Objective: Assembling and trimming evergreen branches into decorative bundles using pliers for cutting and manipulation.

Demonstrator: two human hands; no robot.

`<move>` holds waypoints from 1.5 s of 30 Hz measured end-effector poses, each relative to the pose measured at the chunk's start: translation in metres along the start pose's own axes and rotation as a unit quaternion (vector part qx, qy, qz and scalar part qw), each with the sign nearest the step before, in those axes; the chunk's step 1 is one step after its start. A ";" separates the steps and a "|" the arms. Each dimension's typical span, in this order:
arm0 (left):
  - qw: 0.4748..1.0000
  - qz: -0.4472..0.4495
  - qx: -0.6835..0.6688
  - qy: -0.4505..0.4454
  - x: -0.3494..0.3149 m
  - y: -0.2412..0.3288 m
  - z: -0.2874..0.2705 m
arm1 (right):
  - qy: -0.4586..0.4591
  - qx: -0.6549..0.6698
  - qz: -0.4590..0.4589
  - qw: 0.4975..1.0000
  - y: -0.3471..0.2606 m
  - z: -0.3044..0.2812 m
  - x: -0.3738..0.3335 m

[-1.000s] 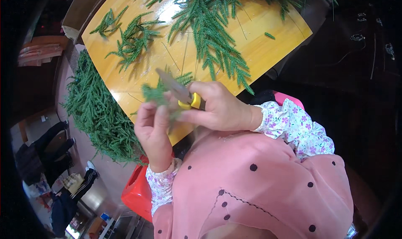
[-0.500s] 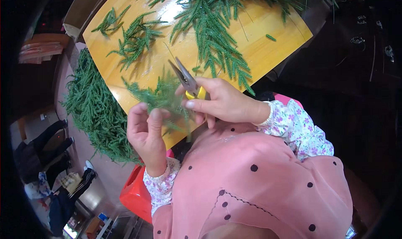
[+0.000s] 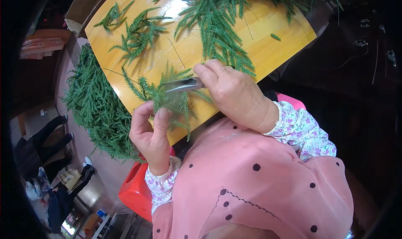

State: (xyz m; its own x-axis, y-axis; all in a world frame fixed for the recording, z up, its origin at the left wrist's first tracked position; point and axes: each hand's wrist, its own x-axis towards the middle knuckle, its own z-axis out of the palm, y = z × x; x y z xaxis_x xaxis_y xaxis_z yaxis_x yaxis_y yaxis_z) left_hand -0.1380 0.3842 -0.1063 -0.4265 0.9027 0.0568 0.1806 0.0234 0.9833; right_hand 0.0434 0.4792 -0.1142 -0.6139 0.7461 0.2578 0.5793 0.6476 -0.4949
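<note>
Head view: green sprig (image 3: 158, 91) is sitting between the two hands, just far of the left hand (image 3: 148, 134) and to the left of the right hand (image 3: 238, 92). Its branches are fanning out, spreading mostly left to right, with one drooping nearer on the right; main stem is hidden, exact axis can't tell. Left hand is nearer: thumb and index are almost closed, pinching the sprig at its near left part. Right hand is curling closed around pliers (image 3: 186, 85), handles mostly covered; the tips are pointing left, crossing over the sprig's middle. Blurry there, so can't tell if they're gripping. Sprig is showing above the near left part of the counter (image 3: 287, 50); big green bunch (image 3: 220, 29) is lying farther right, smaller loose sprig (image 3: 140, 36) farther left.
</note>
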 end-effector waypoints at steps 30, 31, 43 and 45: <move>0.992 -0.049 -0.103 -0.061 0.002 -0.015 0.017 | -0.008 -0.092 -0.025 0.995 0.006 0.007 0.001; 0.990 -0.048 -0.117 -0.063 0.002 -0.018 0.013 | -0.009 -0.092 -0.025 0.995 0.006 0.007 0.001; 0.996 -0.055 -0.068 -0.035 0.004 -0.019 0.015 | -0.003 -0.050 -0.031 0.998 0.009 0.018 0.000; 0.996 -0.045 -0.060 -0.038 0.005 -0.020 0.016 | -0.029 -0.006 -0.018 0.999 0.009 0.017 -0.001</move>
State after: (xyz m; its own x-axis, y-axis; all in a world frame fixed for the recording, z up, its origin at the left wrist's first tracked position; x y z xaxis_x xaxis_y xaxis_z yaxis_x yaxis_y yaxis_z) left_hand -0.1295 0.3948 -0.1289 -0.3673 0.9292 -0.0421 0.0350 0.0590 0.9976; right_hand 0.0403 0.4820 -0.1332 -0.6647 0.7121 0.2261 0.5624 0.6761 -0.4761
